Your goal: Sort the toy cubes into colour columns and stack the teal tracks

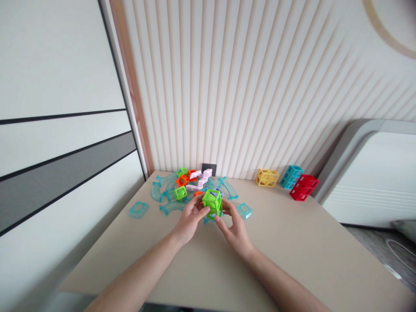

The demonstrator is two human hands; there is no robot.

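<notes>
Between my two hands is a green open-frame toy block [212, 203], raised a little above the table. My left hand [193, 215] grips its left side with the thumb in front. Against its right and lower side are the fingers and thumb of my right hand [234, 227]. Behind the held block lies a pile of toy pieces: clear teal curved track pieces [157, 190], orange cube frames [182, 180], another green cube frame [180, 193] and pale lilac zigzag pieces [202, 180]. A bluish-purple piece [217, 191] is partly hidden by the block.
Yellow [267, 177], teal [291, 177] and red block frames [303, 187] stand at the table's back right. Flat teal rings lie at left [138, 209] and right [244, 211] on the beige table [201, 273]. A ribbed wall [208, 86] rises behind; a white cabinet [65, 182] is at left.
</notes>
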